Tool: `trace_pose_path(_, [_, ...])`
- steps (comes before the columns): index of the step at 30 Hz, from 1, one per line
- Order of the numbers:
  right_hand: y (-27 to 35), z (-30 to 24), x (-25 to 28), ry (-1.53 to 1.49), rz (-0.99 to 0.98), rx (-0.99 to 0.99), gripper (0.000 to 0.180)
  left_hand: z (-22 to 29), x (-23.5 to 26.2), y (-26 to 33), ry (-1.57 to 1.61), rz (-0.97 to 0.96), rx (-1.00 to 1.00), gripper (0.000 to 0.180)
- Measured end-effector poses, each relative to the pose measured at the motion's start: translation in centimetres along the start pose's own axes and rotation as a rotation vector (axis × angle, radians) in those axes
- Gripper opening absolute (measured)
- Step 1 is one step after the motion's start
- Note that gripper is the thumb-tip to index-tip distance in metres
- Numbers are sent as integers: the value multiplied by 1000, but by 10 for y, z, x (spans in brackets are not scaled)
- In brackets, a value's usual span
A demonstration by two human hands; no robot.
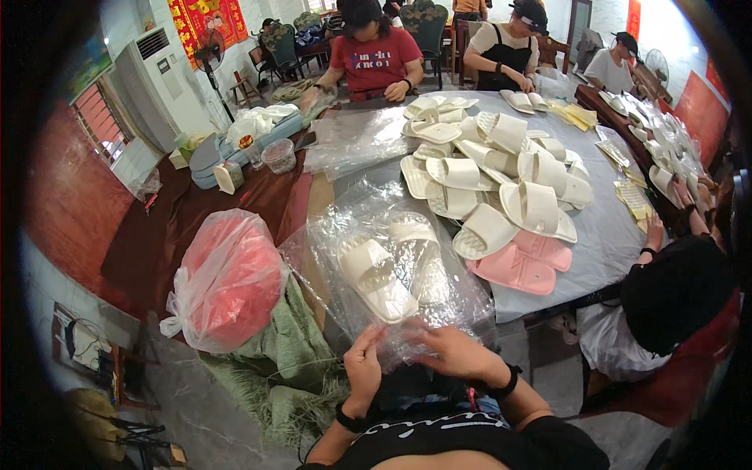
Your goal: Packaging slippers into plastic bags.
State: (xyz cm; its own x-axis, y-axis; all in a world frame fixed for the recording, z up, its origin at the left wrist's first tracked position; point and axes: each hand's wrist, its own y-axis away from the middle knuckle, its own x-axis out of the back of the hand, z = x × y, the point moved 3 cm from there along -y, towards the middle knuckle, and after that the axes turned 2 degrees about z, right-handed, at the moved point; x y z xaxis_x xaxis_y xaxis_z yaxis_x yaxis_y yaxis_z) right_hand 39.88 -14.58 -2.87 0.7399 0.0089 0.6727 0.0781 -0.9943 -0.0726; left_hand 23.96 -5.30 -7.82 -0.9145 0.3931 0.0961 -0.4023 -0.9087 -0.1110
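In front of me a pair of cream slide sandals (377, 278) lies side by side within or under clear plastic bags; the shiny layers hide which. My left hand (365, 370) pinches the near edge of the clear plastic bag (462, 301), fingers closed just below the left sandal's end. To its right, my right hand (462, 352) has its fingers curled on the same crumpled edge, slightly blurred. Beyond the bag rises a heap of cream slides (501, 160), with pink slides (523, 262) at its near side.
On the left, a knotted bag of pink material (235, 282) rests above a green woven sack (286, 368). Flat clear bags (352, 141) lie farther back. Co-workers sit across the table and at the right, near yellow sheets (634, 204) and more slides (662, 149).
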Motion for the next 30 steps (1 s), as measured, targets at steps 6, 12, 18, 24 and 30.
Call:
trace_pose_path(6, [20, -48, 19, 450, 553, 240, 80, 13, 7, 4, 276, 15, 135, 33])
trace_pose_path(12, [1, -13, 8, 392, 724, 58, 83, 63, 13, 18, 123, -410, -133, 34])
trace_pose_path(18, [-12, -7, 11, 362, 568, 54, 56, 82, 48, 32, -373, -114, -460, 58])
trace_pose_path(24, [-6, -2, 12, -106, 815, 34, 33, -17, 145, 38, -931, 574, 108, 69])
trace_pose_path(30, [-22, -39, -5, -338, 502, 376, 36, -83, 149, 82, -1305, -737, 848, 70])
